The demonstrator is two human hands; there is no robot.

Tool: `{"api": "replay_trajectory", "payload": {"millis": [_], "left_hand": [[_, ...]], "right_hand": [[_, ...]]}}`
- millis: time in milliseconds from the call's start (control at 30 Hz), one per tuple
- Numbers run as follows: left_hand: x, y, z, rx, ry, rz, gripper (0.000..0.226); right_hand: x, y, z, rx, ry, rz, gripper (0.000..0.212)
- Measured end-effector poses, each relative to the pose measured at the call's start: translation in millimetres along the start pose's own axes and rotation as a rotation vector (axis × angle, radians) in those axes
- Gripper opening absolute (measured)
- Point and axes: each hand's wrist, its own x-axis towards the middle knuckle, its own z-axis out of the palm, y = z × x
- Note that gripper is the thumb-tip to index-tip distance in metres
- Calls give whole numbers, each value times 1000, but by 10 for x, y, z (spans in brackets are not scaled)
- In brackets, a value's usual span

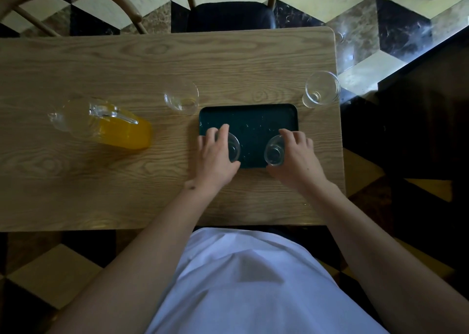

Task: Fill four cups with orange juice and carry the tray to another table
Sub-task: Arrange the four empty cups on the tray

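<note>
Jug [106,124] holds juice; cups [321,88] seemingly empty.

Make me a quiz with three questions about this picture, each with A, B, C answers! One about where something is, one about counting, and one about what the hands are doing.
1. Where is the jug of orange juice?
A. on the tray
B. on the table, left of the tray
C. on the chair

2. How many clear cups stand on the tray?
A. two
B. four
C. none

3. What are the hands doing?
A. pouring juice
B. lifting the tray
C. each holding a cup on the tray

Answers:
1 B: the jug sits on the wooden table, well to the tray's left.
2 A: two cups are on the tray; two more stand off it on the table.
3 C: the left hand holds one cup, the right hand another.
</note>
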Motion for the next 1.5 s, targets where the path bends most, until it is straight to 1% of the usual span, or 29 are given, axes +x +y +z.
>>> {"api": "replay_trajectory", "payload": {"millis": [267,467,733,1067,1167,1267,1300,1367,1433,1500], "left_hand": [[90,113,113,6,-32,17,97],[114,147,89,63,-53,33,97],[64,134,100,125,-99,43,101],[-12,-35,169,129,-72,74,103],[-11,-41,169,129,-97,70,111],[-5,-53,109,64,-188,16,131],[4,-63,51,25,-179,-6,133],[74,-101,-126,-48,-75,-51,128],[239,-169,-357,-81,64,-92,121],[485,-262,-595,-68,156,-125,118]], "right_hand": [[84,-96,101,-13,-23,-12,94],[100,-132,109,-21,-38,-31,98],[115,-113,125,-63,-37,-36,96],[107,-50,197,-121,-33,-38,95],[104,-55,192,-119,-44,-33,98],[100,-71,136,-86,-98,-17,109],[107,-76,90,-69,-107,-6,113],[166,-56,-70,-49,-62,16,114],[301,16,-293,-58,50,37,107],[504,117,-523,-72,146,64,103]]}}
